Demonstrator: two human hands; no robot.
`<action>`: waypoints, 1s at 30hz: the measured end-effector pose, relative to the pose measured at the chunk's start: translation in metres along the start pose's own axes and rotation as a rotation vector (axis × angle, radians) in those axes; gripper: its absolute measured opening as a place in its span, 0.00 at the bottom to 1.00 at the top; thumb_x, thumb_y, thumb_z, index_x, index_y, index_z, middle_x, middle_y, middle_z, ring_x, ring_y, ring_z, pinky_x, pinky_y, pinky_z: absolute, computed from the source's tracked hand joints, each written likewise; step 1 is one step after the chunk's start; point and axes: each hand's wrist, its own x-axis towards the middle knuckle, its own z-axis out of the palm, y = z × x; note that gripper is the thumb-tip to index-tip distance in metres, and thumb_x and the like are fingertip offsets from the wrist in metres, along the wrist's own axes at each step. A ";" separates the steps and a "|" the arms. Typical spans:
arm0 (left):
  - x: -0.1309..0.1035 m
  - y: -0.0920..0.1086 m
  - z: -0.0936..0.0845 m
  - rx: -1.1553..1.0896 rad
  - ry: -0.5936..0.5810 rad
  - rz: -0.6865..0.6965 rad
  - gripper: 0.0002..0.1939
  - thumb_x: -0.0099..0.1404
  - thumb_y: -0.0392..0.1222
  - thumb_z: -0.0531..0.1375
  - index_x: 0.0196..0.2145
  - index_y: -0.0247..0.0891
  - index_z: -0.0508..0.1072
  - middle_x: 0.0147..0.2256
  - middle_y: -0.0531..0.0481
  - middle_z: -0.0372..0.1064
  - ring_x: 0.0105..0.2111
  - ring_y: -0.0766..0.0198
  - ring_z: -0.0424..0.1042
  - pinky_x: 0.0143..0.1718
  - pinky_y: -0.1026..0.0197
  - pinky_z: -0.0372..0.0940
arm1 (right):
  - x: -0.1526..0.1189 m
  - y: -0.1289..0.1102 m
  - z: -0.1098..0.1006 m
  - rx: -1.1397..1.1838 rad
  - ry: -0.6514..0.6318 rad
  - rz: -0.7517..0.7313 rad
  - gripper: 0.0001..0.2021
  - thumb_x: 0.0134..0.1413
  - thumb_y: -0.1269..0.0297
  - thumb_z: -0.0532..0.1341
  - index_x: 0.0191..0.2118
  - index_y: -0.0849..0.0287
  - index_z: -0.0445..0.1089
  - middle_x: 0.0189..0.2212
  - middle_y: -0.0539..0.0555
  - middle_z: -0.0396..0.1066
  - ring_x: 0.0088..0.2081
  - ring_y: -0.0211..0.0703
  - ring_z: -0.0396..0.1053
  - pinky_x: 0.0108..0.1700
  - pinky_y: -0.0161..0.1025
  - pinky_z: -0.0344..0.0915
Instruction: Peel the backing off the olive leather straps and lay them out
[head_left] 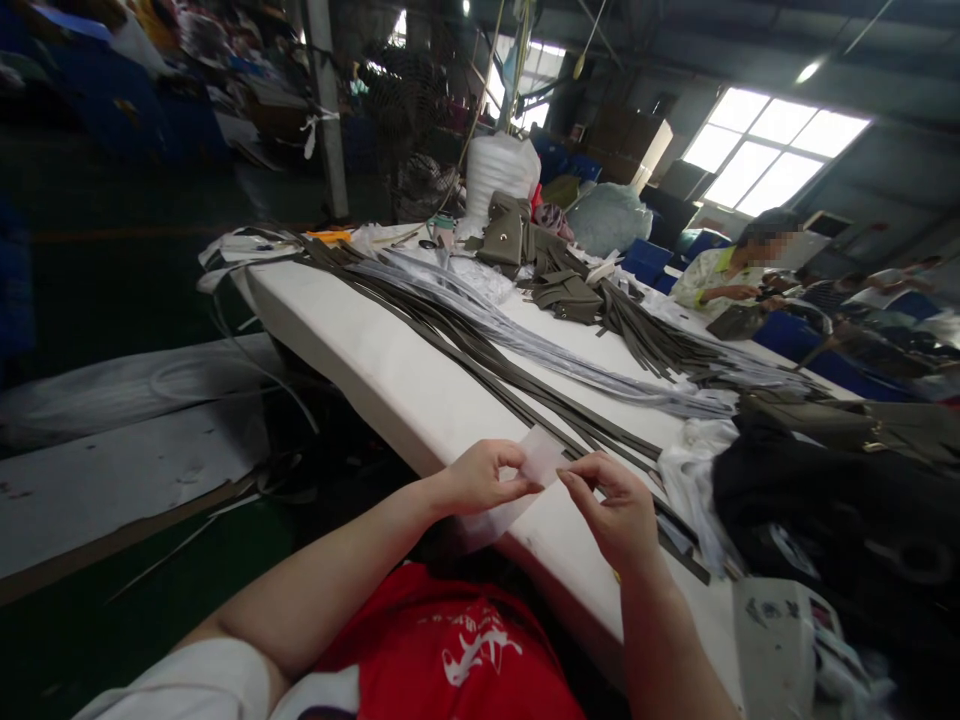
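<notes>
A thin, translucent white sheet (543, 457) is pinched between the thumb and fingers of my left hand (487, 476), over the near edge of the white table. More of the pale sheet hangs below that hand. My right hand (615, 502) is closed in a pinch, its thumb and fingertips at the sheet's right edge. Whatever lies between those fingertips is too small to make out. Just beyond both hands, long dark grey-brown straps (480, 372) run lengthwise along the table (390, 370).
Plastic-wrapped straps (555, 365) lie beside the loose ones. Dark bags (504, 240) and a strap bundle (645, 330) sit farther back. A black cloth heap (825, 510) and white container (774, 640) are at right. Across the table, a person (724, 275) handles a dark bag.
</notes>
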 end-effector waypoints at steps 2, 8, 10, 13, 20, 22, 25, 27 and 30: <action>-0.001 0.001 0.001 -0.022 0.011 0.004 0.08 0.63 0.42 0.63 0.34 0.34 0.79 0.34 0.48 0.77 0.37 0.62 0.73 0.43 0.64 0.65 | -0.001 -0.002 0.000 0.015 0.020 -0.009 0.09 0.58 0.64 0.63 0.27 0.57 0.70 0.23 0.49 0.66 0.26 0.36 0.62 0.29 0.35 0.60; -0.005 0.004 0.005 0.067 0.016 0.047 0.06 0.62 0.39 0.64 0.29 0.36 0.78 0.31 0.50 0.76 0.34 0.64 0.73 0.41 0.64 0.64 | -0.004 0.000 0.006 0.069 -0.030 -0.016 0.03 0.56 0.66 0.64 0.32 0.58 0.74 0.27 0.51 0.70 0.28 0.38 0.66 0.30 0.35 0.63; -0.007 0.005 0.007 0.124 0.011 0.066 0.08 0.61 0.40 0.65 0.26 0.36 0.76 0.27 0.51 0.74 0.32 0.64 0.72 0.39 0.64 0.63 | -0.005 0.000 0.009 0.056 -0.040 -0.016 0.06 0.57 0.66 0.63 0.29 0.58 0.73 0.26 0.51 0.70 0.27 0.37 0.66 0.28 0.34 0.62; -0.009 0.007 0.009 0.147 -0.006 0.078 0.11 0.61 0.43 0.65 0.24 0.35 0.74 0.26 0.52 0.72 0.31 0.64 0.71 0.39 0.64 0.63 | -0.005 -0.001 0.014 0.037 -0.040 -0.039 0.10 0.57 0.66 0.63 0.24 0.58 0.70 0.22 0.49 0.66 0.24 0.35 0.63 0.26 0.33 0.59; -0.010 0.009 0.013 0.093 -0.028 0.076 0.18 0.67 0.47 0.59 0.23 0.34 0.74 0.25 0.51 0.72 0.30 0.66 0.70 0.37 0.65 0.62 | -0.009 0.002 0.017 0.069 -0.022 -0.097 0.14 0.53 0.60 0.66 0.23 0.57 0.63 0.21 0.47 0.61 0.24 0.35 0.58 0.25 0.34 0.56; -0.011 0.008 0.012 0.085 -0.039 0.060 0.16 0.65 0.47 0.61 0.24 0.35 0.75 0.26 0.51 0.73 0.30 0.66 0.70 0.37 0.65 0.62 | -0.010 0.006 0.012 0.128 0.004 -0.095 0.12 0.57 0.54 0.62 0.29 0.57 0.68 0.25 0.49 0.64 0.26 0.38 0.61 0.28 0.36 0.59; -0.011 0.005 0.011 0.114 -0.058 0.080 0.12 0.64 0.44 0.62 0.25 0.36 0.75 0.28 0.51 0.74 0.31 0.66 0.71 0.40 0.64 0.63 | -0.009 0.012 0.004 0.174 0.038 -0.027 0.16 0.63 0.53 0.54 0.47 0.56 0.70 0.34 0.53 0.69 0.31 0.40 0.64 0.34 0.38 0.64; -0.013 0.001 0.012 0.163 -0.053 0.101 0.13 0.63 0.43 0.63 0.22 0.36 0.73 0.26 0.52 0.72 0.30 0.65 0.70 0.41 0.63 0.62 | -0.006 0.014 0.003 0.135 -0.018 0.046 0.16 0.62 0.56 0.57 0.50 0.56 0.71 0.38 0.55 0.71 0.32 0.40 0.66 0.36 0.39 0.65; -0.017 -0.003 0.014 0.228 -0.073 0.088 0.14 0.60 0.41 0.65 0.19 0.37 0.70 0.23 0.53 0.70 0.29 0.65 0.69 0.44 0.61 0.62 | -0.003 0.015 0.007 0.086 -0.135 0.130 0.09 0.59 0.60 0.61 0.36 0.57 0.76 0.32 0.54 0.73 0.31 0.41 0.68 0.34 0.37 0.64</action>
